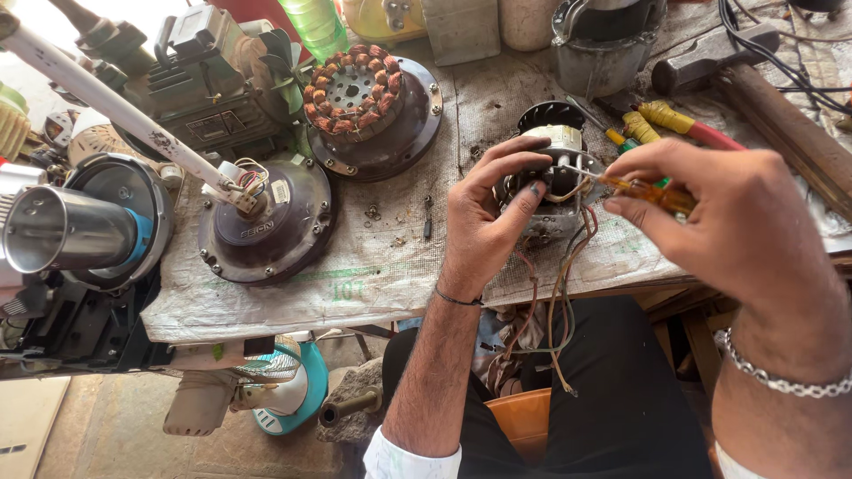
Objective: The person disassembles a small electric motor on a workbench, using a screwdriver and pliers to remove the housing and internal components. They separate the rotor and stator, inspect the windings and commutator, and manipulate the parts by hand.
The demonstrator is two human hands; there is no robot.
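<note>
Head view: the left hand [484,213] clasps the small motor [552,182] at the worktop [390,266] front edge, hiding its left face. The right hand [741,222] pinches an amber-handled screwdriver [652,192]; its tip meets the motor top. Loose wires [555,302] hang below. A fan housing [271,222] with a pale rectangular label lies left on grey cloth.

A single camera sits on the person's head and looks steeply down and forward over a cluttered workbench [382,266], close enough that both forearms enter from the bottom edge. The left hand [488,213] and right hand [728,222] fill the centre-right at near range. The bench's far side reaches the top edge, and the floor shows at lower left.
</note>
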